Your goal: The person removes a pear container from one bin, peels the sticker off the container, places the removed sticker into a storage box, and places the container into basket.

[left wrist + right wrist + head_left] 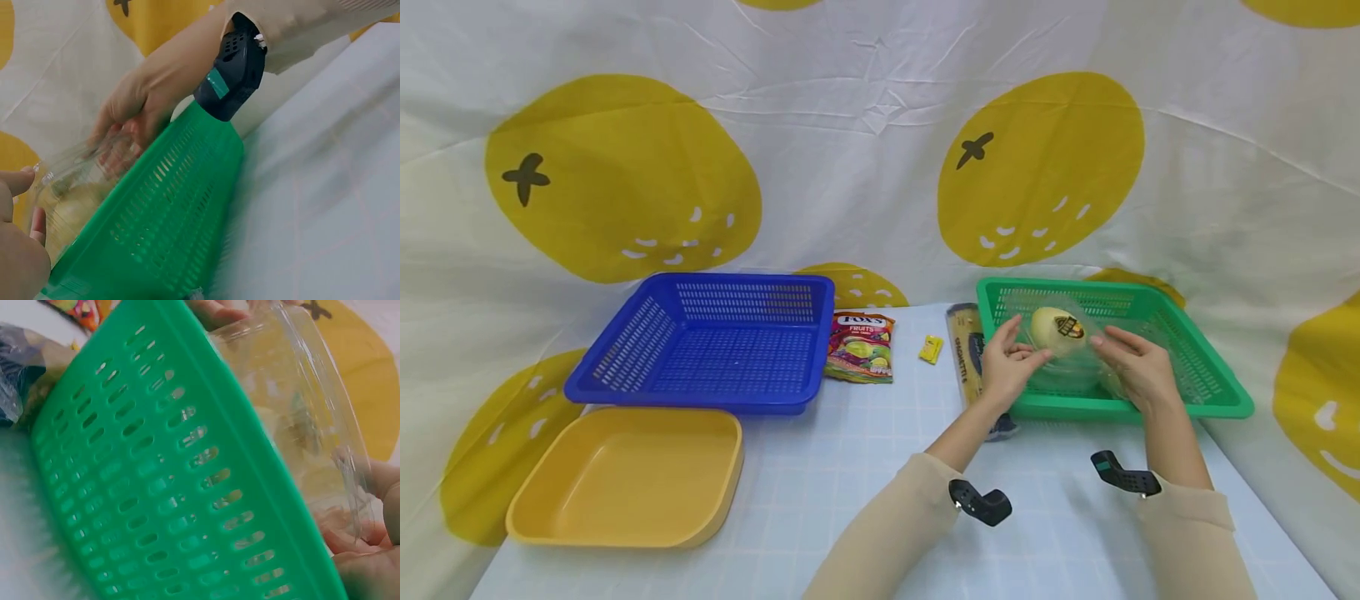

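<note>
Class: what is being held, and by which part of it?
A clear plastic container, by opposite sides: left hand at one, right hand at the other.

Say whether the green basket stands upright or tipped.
Upright: the green basket shows its open top facing up in the head view.

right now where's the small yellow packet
In the head view, the small yellow packet lies just right of centre, between the red candy bag and the long spaghetti pack.
</note>
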Demonstrator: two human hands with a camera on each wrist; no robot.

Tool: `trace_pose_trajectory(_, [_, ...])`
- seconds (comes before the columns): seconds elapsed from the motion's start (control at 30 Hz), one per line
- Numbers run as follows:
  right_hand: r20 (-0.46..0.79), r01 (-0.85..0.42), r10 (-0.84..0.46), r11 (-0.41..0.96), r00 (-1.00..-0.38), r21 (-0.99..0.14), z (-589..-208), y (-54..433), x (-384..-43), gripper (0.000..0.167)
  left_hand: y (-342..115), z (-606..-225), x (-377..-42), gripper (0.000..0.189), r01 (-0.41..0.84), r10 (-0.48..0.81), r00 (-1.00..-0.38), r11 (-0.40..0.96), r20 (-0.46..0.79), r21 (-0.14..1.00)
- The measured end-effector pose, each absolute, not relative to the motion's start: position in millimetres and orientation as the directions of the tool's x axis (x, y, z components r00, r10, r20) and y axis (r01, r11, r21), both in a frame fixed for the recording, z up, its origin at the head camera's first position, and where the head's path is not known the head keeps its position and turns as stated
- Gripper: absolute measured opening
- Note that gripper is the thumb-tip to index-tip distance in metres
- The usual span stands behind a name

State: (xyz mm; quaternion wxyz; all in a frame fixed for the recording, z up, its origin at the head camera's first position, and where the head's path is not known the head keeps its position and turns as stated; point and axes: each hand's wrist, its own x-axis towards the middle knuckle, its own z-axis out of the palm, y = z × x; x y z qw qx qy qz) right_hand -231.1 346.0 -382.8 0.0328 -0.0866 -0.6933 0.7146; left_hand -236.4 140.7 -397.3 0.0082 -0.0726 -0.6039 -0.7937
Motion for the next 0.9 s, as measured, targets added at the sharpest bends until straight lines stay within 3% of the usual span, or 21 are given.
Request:
trace_pose_trajectory(0.1, [-0.040, 0.010, 0.122, -0.234, -0.992, -0.972, -380, 343, -227, 0.055, 131, -396, -235, 0.065, 0.114, 0.104, -0.983, -0.319, 0.154, 0.941])
trace_pose_trajectory(0.23, [-0.027, -0.003, 0.082, -0.345, -0.996, -0.939, -374, 339, -223, 0.028, 119, -392, -234, 0.064, 0.147, 0.148, -0.966, -0.352, 0.211, 0.924])
trace_pose_trajectory(0.47, [-0.046, 0.017, 0.062, -0.393, -0.997, -0.919, -368, 326, -212, 0.031, 96, -382, -226, 0.057, 0.090, 0.202, -0.962, -0.400, 0.184, 0.912])
trace_pose_trajectory(0.73, [0.006, -0.008, 0.009, -0.182, -1.000, -0.983, -366, 302, -194, 0.051, 62, -381, -211, 0.050, 0.072, 0.233, -0.954, -0.424, 0.186, 0.903])
trace_pose_trajectory(0.9, [0.023, -0.017, -0.035, -0.161, -0.999, -0.987, -367, 288, -188, 0.052, 43, -383, -202, 0.050, 0.086, 0.253, -0.945, -0.421, 0.208, 0.903])
